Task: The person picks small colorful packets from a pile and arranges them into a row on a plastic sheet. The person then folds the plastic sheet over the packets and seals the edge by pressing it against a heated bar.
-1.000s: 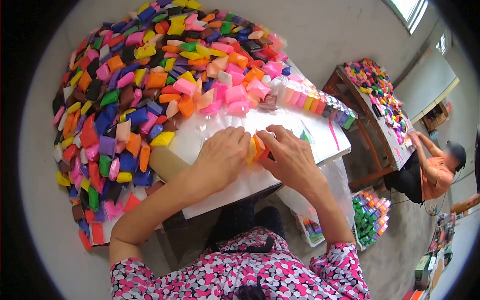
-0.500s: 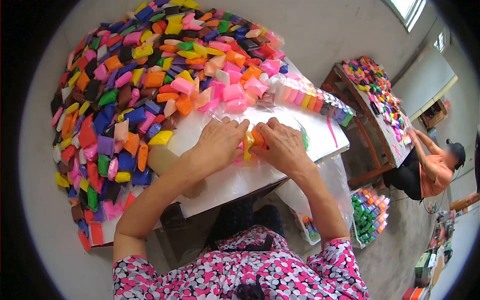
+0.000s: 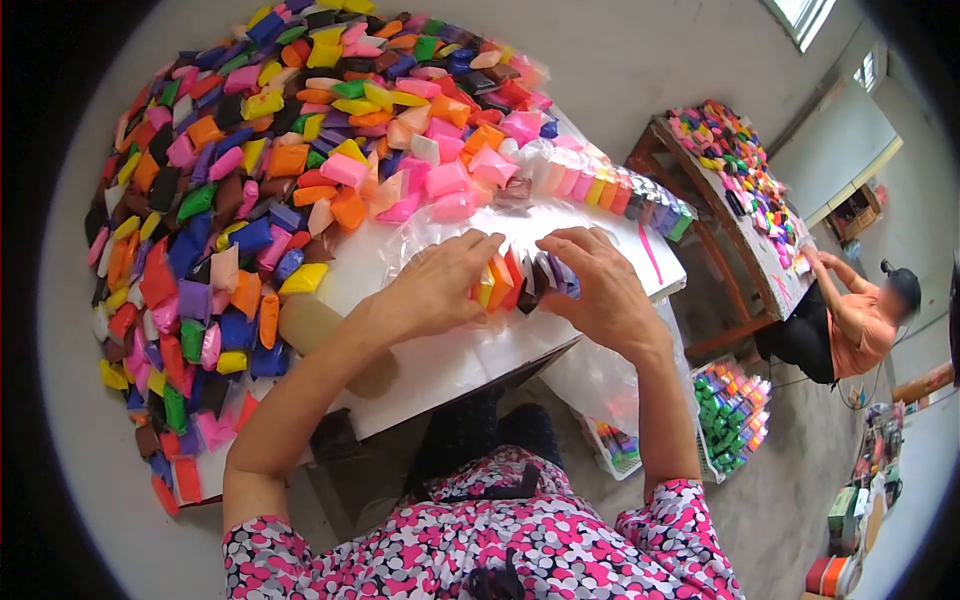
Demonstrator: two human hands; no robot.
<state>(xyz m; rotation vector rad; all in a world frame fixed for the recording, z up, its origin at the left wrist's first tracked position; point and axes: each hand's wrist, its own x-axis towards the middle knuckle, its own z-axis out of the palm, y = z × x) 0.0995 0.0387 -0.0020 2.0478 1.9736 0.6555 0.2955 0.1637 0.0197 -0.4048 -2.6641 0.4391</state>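
A row of small coloured packets [image 3: 510, 279], yellow, orange, red, dark and purple, lies on the white tabletop [image 3: 460, 362] between my hands. My left hand [image 3: 440, 283] is curled round the row's left end, gripping it. At the right end, my right hand [image 3: 600, 285] has its fingers and thumb bent round the dark and purple packets. Clear plastic film surrounds the row. Just behind lies a longer wrapped row of packets [image 3: 600, 190]. A large heap of coloured packets [image 3: 240, 235] covers the left and back of the table.
A pink strip [image 3: 650, 254] lies by the table's right edge. Clear plastic bags hang below that edge, near crates of packets [image 3: 733, 418]. Farther right, a person [image 3: 860, 320] sits at another table [image 3: 735, 205] with a packet heap. A beige rounded object [image 3: 335, 340] is beside my left forearm.
My hands have moved apart, my right hand shifting right. More of the row now shows between them, including red, dark and purple packets. The whole view has shifted slightly.
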